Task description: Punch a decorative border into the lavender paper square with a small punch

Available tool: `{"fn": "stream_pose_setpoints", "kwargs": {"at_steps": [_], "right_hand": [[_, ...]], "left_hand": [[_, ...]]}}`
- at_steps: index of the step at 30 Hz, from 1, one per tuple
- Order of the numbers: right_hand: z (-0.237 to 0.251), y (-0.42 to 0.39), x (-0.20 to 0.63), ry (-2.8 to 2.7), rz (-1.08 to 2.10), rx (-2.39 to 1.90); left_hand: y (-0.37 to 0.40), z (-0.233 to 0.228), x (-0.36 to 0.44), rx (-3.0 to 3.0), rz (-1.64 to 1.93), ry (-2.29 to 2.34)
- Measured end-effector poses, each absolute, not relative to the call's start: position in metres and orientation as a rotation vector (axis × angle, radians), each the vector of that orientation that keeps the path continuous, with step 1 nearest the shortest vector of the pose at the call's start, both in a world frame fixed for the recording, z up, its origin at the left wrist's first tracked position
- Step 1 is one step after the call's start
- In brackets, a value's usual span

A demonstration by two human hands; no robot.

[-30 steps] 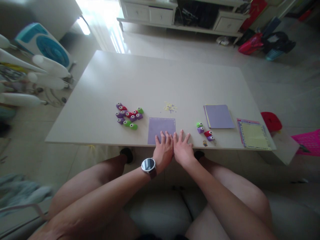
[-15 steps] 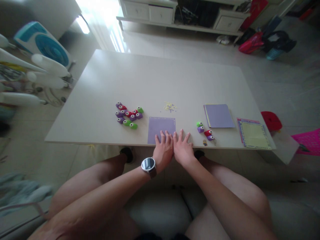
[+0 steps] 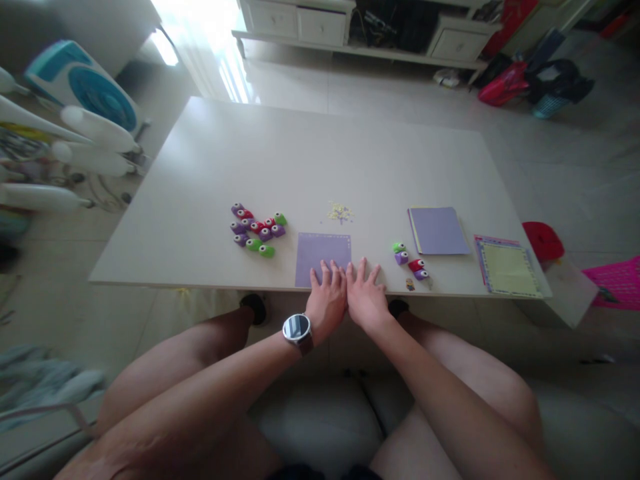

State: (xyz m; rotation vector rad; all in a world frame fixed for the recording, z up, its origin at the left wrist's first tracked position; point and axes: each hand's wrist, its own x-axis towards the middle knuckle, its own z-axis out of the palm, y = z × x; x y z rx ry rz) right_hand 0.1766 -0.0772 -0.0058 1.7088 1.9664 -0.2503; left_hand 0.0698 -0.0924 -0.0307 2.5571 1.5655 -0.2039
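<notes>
- Our left hand [image 3: 327, 300] lies flat at the near edge of the bench [image 3: 280, 160], fingers spread and clamped on nothing, fingertips resting on the near edge of the single purple paper square [image 3: 323, 252].
- Our right hand [image 3: 366, 298] lies flat just beside it, thumbs touching, fingers apart and holding nothing; its fingertips rest on bare bench just right of the square.
- One watch [image 3: 297, 328] sits on the left wrist.
- The purple paper square lies flat near the bench's front edge, a row of small holes along its far edge.
- Left of the square, a cluster of small punches [image 3: 256, 229]: we count about eleven, in purple, red and green, touching one another.
- Right of the square, a smaller group of punches [image 3: 410, 261]: four, green, purple, red and purple, with one tiny figure [image 3: 410, 285] just beside them near the front edge.
- Beyond the square, one small heap of paper bits [image 3: 341, 213], yellow and purple; too small to count.
- Further right, one stack of purple paper [image 3: 437, 231], then one pack of paper with a yellow sheet on top [image 3: 507, 268], reaching the bench's right corner.
- The far half of the bench is bare, as is the strip between the left cluster and the left edge.
- Both wrists overhang the front edge, above our knees.
</notes>
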Motion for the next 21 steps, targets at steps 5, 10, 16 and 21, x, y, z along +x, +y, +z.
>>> {"fn": "stream_pose_setpoints", "kwargs": {"at_steps": [5,10,16,21], "right_hand": [[-0.0071,-0.0779,0.1768,1.978,-0.230,1.708],[-0.0058,-0.0778,0.1765,1.968,-0.242,1.718],[-0.0039,-0.0773,0.1763,1.967,-0.256,1.716],[-0.0044,-0.0775,0.1764,1.967,-0.241,1.706]], "left_hand": [[-0.0926,-0.0296,0.0689,2.561,-0.206,1.558],[-0.0925,-0.0296,0.0691,2.549,-0.205,1.561],[-0.0926,-0.0302,0.0690,2.555,-0.203,1.564],[-0.0927,-0.0309,0.0692,2.568,-0.201,1.563]]}}
